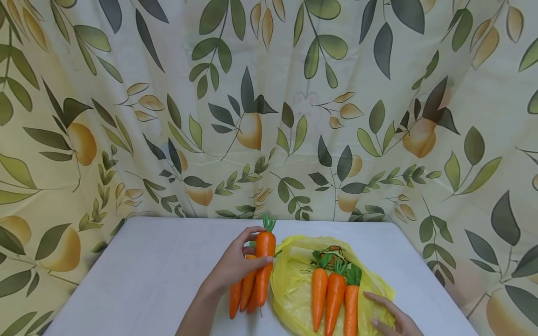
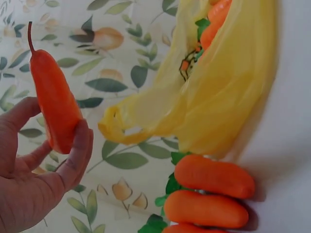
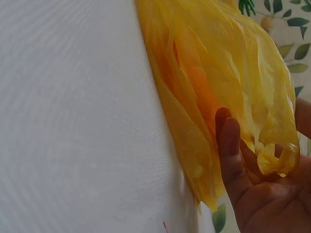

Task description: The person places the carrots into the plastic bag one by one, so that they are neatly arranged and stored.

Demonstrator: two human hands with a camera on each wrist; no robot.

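Observation:
In the head view my left hand (image 1: 235, 266) holds a plastic-looking orange carrot (image 1: 265, 261) upright, green tuft at the top, thumb across its front. The left wrist view shows this carrot (image 2: 56, 102) between fingers and thumb, its thin root tip pointing up. Behind and below it, several more carrots (image 1: 235, 298) lie on the table. My right hand (image 1: 395, 317) is at the right side of an open yellow plastic bag (image 1: 290, 284). The right wrist view shows the bag's edge (image 3: 262, 107) between the fingers of this hand (image 3: 265, 194).
Three carrots (image 1: 335, 298) with leafy tops lie side by side on the opened bag. Dark greenery and a brownish piece (image 1: 334, 252) show at its far end. The white table (image 1: 159, 275) ends at a leaf-patterned curtain (image 1: 277, 163).

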